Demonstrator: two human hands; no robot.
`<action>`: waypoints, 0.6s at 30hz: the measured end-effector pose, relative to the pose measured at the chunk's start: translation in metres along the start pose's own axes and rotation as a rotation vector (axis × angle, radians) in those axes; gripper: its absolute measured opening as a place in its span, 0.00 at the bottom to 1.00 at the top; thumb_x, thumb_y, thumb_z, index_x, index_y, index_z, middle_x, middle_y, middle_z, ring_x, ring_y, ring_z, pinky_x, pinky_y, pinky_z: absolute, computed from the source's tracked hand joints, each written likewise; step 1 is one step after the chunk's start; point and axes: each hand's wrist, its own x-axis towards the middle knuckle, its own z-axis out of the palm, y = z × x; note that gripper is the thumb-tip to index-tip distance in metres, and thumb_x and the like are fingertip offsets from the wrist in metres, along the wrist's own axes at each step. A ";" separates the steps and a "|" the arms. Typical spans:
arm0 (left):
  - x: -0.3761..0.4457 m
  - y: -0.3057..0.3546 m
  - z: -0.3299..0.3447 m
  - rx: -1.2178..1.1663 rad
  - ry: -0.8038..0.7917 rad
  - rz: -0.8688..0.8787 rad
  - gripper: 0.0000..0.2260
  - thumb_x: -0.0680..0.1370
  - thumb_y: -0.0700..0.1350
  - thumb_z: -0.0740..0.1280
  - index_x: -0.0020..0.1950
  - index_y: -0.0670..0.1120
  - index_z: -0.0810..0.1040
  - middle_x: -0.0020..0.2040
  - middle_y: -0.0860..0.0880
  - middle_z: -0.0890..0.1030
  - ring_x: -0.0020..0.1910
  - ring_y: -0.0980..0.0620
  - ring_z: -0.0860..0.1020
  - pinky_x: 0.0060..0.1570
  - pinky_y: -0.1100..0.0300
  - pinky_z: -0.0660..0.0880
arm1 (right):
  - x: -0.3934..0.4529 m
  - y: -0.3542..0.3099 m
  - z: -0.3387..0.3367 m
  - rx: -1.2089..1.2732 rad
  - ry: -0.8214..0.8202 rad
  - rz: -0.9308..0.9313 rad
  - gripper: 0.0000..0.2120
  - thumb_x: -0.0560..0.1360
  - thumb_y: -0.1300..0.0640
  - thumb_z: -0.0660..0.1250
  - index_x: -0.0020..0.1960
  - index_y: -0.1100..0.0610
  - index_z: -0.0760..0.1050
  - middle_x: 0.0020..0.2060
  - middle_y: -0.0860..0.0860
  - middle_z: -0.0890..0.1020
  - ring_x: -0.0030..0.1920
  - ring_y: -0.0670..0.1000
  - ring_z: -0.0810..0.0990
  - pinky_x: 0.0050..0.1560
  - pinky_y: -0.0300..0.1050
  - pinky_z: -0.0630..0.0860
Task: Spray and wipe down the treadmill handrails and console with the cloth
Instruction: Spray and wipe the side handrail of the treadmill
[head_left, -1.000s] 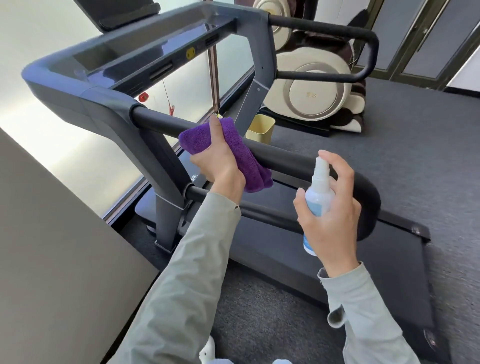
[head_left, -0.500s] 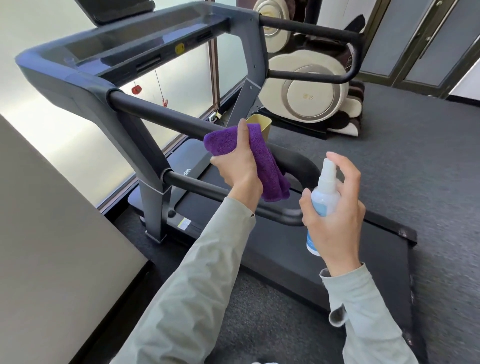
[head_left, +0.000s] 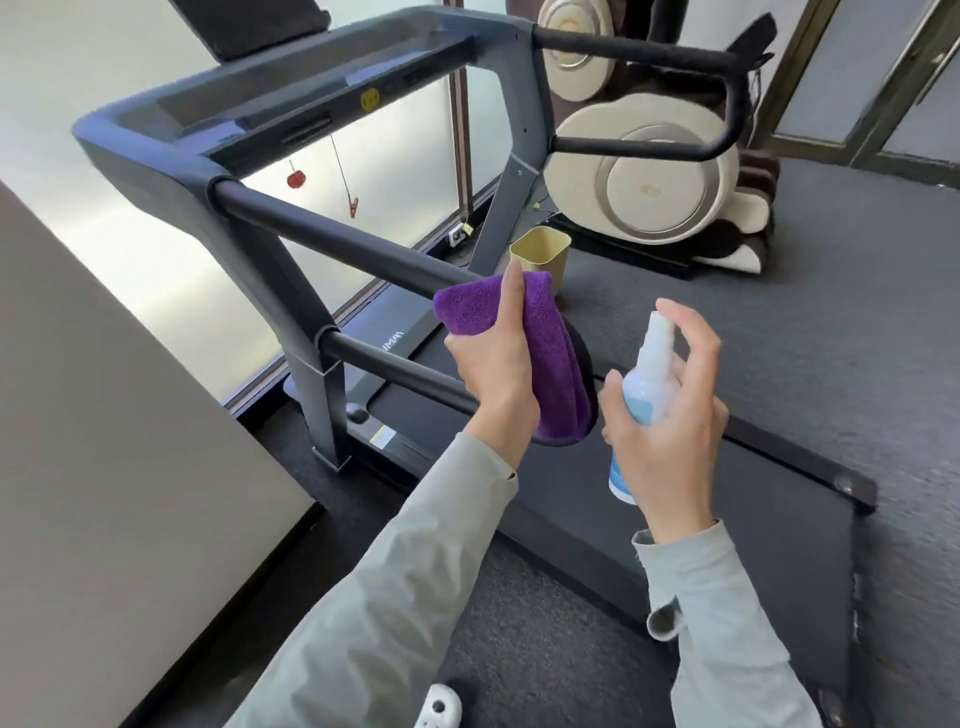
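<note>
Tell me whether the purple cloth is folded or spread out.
Folded: the purple cloth is doubled into thick layers, gripped by the left hand over the handrail end.

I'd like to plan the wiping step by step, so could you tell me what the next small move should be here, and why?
Probably carry the purple cloth round the curved end of the near handrail onto the lower bar. The left hand holds the cloth wrapped over that bend, while the right hand holds the spray bottle upright beside it, a finger on the nozzle.
</note>
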 end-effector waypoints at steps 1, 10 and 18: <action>-0.006 -0.005 0.002 0.017 0.012 0.026 0.36 0.56 0.68 0.75 0.56 0.47 0.78 0.49 0.46 0.84 0.49 0.47 0.83 0.55 0.47 0.79 | 0.002 0.006 -0.006 0.029 -0.013 -0.002 0.27 0.73 0.60 0.66 0.68 0.47 0.63 0.61 0.38 0.75 0.36 0.61 0.80 0.42 0.56 0.80; -0.048 -0.082 0.025 0.263 0.287 0.333 0.29 0.59 0.73 0.71 0.52 0.59 0.74 0.47 0.61 0.80 0.48 0.60 0.79 0.51 0.58 0.75 | 0.035 0.060 -0.083 0.177 -0.329 -0.064 0.27 0.73 0.62 0.66 0.68 0.45 0.63 0.59 0.54 0.80 0.40 0.61 0.82 0.44 0.55 0.81; -0.053 -0.123 0.042 0.246 0.506 0.331 0.25 0.62 0.73 0.66 0.53 0.61 0.70 0.46 0.64 0.77 0.54 0.53 0.77 0.57 0.57 0.71 | 0.046 0.087 -0.109 0.237 -0.452 -0.154 0.29 0.72 0.65 0.68 0.68 0.47 0.63 0.59 0.50 0.79 0.44 0.56 0.81 0.51 0.30 0.73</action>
